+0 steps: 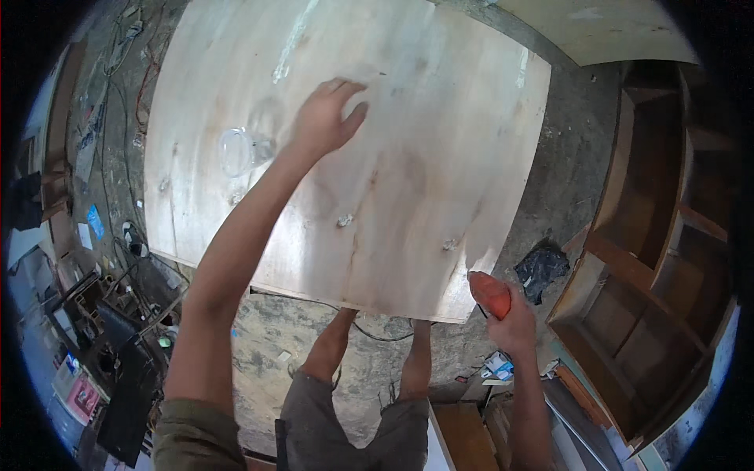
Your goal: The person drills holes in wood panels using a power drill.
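Note:
My left hand (334,119) reaches over the middle of a large pale wooden board (440,157). Its thumb and fingers are apart, with nothing visible between them. Just beyond the fingertips is a small dark, thin thing (382,74), too small to make out. At the board's near right corner, my right hand (514,323) is closed around a red-orange handheld tool (491,295) whose exact kind does not show. The tool's front end is at the board's edge; I cannot tell whether it touches. A clear plastic tub (236,152) lies on the board, left of my left forearm.
Whitish lumpy patches (344,220) dot the board. A brown wooden shelf unit (628,267) stands at right, with a black plastic bag (542,271) beside it. Cables (122,133) and clutter (110,330) cover the left floor. My legs (330,345) are against the near edge.

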The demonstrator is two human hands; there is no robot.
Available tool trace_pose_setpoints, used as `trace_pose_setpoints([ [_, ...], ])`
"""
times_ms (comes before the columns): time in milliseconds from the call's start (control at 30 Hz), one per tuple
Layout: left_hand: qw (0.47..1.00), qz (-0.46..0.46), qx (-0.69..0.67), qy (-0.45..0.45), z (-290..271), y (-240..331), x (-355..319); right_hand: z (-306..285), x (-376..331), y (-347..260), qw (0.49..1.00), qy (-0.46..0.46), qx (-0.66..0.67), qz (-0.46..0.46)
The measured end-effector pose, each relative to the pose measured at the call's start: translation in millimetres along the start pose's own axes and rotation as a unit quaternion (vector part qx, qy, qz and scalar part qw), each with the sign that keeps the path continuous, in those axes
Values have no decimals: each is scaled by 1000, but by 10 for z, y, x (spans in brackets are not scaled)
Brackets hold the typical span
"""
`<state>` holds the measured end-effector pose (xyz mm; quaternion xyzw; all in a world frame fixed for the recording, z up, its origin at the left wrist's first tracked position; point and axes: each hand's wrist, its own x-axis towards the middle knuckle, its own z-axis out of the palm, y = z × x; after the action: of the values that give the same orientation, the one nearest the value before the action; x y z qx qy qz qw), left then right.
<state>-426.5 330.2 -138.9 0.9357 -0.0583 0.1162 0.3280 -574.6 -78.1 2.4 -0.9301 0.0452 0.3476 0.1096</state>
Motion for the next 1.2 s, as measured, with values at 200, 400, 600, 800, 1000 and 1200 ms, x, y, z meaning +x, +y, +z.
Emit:
trace_pose_setpoints([
  [200, 985, -109, 129, -16, 1289, -491, 645, 94, 11, 123, 999, 13, 45, -27],
  [400, 976, -59, 170, -119, 1226, -589, 104, 140, -22, 258, 990, 33, 126, -44],
  [600, 985, -138, -92, 44, 0, 402, -1226, 185, -154, 302, 992, 55, 111, 10],
  [800, 950, -189, 1, 249, -1215, 189, -1286, 253, -253, 188, 987, 81, 132, -40],
  [1000, 961, -179, 83, 192, -1252, -77, -1574, 360, -335, 155, 994, 85, 68, -8],
  [1200, 909, -401, 51, 106, -1099, 576, -3501, 421, -392, 209, 997, 47, 55, -23],
])
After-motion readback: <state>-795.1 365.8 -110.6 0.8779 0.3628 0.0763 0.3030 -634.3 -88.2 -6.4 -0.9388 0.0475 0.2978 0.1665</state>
